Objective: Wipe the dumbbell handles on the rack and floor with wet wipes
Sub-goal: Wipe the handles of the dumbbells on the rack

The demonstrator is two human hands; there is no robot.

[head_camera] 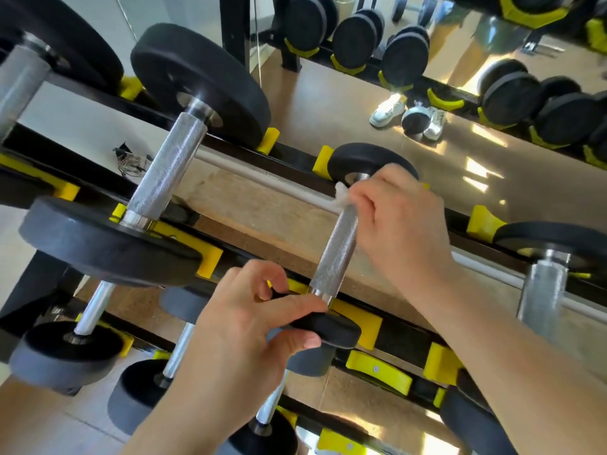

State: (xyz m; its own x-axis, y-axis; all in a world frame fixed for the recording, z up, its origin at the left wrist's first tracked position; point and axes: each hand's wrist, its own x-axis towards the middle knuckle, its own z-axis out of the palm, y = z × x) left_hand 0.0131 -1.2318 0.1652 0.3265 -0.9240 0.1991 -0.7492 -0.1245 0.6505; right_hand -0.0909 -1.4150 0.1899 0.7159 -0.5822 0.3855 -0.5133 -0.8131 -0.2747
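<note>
A small dumbbell with black round heads lies across the top tier of the rack, its knurled steel handle (336, 251) bare in the middle. My right hand (399, 221) is wrapped around the far end of that handle, pressing a white wet wipe (341, 197) against the metal near the far head (361, 159). My left hand (259, 323) grips the near head (331, 330) between thumb and fingers. A bigger dumbbell (167, 169) rests to the left on the same tier.
The black rack (394, 336) has yellow cradles. Lower tiers hold several more dumbbells (65, 353). Another steel handle (543, 297) stands at the right. A mirror behind the rack reflects a row of dumbbells (404, 57) and white shoes (387, 110). Loose wires (131, 162) hang by the wall.
</note>
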